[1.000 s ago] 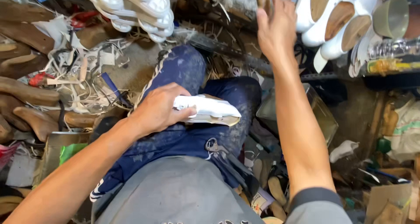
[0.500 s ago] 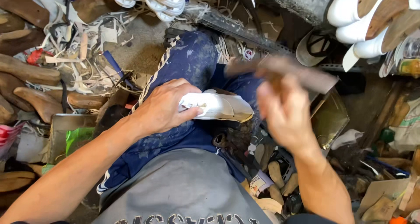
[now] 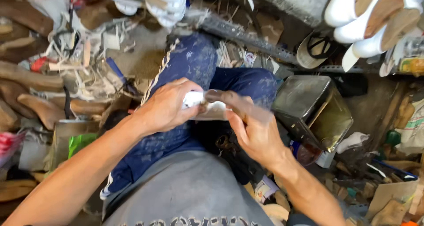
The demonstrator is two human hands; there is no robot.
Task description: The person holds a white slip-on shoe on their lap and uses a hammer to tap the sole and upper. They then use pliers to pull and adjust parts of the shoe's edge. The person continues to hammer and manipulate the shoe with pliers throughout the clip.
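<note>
Seated over a lap in paint-flecked blue trousers (image 3: 194, 62), both hands meeting at the middle of the view. Left hand (image 3: 165, 107) wrapped around a white shoe piece (image 3: 207, 106), fingers curled closed over its near end, so most of it hidden; only a pale strip showing between the two hands, resting above the thigh. Right hand (image 3: 256, 135) gripping a brown tool (image 3: 232, 103), fingers closed about its handle, blurred by motion; dark tip touching the white piece, exact kind of tool impossible to tell. Just beside the right hand, a dented metal tin (image 3: 316, 109), open mouth tilted toward the right, contents too dark to make out. Above it a cap (image 3: 316, 49) lying upside down. White shoes with tan soles (image 3: 375, 18) cut off by the top right corner; more white soles (image 3: 150, 0) cut off along the top edge. Off to the left, wooden shoe forms (image 3: 31, 73) among tangled scraps and strips, partly cropped by the frame. Grey shirt (image 3: 190, 195) filling the bottom edge, its print cut off.
</note>
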